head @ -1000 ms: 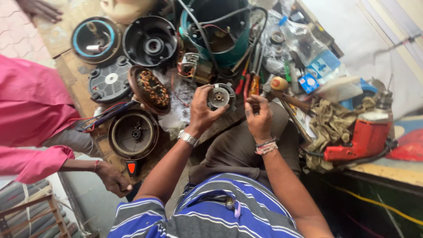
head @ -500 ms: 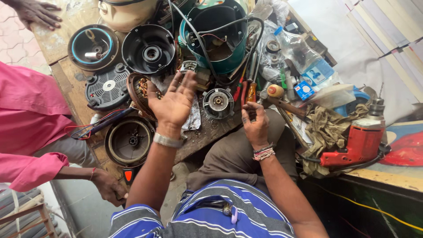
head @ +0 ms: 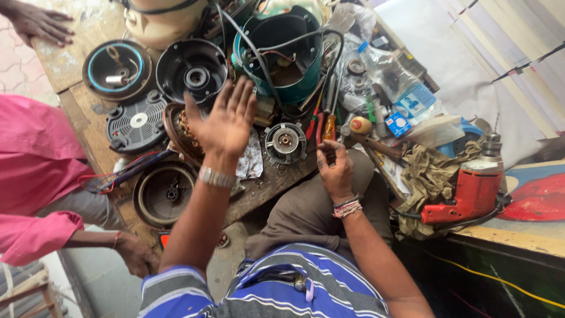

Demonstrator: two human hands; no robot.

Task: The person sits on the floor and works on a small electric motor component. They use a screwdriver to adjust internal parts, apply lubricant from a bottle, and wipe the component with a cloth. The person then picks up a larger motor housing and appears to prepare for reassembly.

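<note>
My left hand (head: 223, 121) is raised over the workbench with its palm open and fingers spread, holding nothing. It hovers above a copper-wound motor part (head: 179, 132). A round grey motor end cap (head: 285, 141) lies on the bench between my two hands, touched by neither. My right hand (head: 334, 168) rests at the bench's near edge, over my knee. Its fingers are curled at the lower end of an orange-handled screwdriver (head: 327, 125); I cannot tell whether it grips the tool.
A teal appliance shell (head: 294, 76) with black cables, black round housings (head: 191, 70), a grille disc (head: 136, 123) and a round pan (head: 163, 191) crowd the wooden bench (head: 70, 65). A red drill (head: 471, 191), rag (head: 429, 171) and bottle (head: 394, 76) lie right. A person in pink stands left, one hand (head: 135, 253) low.
My left hand let go of the round end cap, which now lies on the bench, and rose leftward with fingers spread. My right hand has barely moved.
</note>
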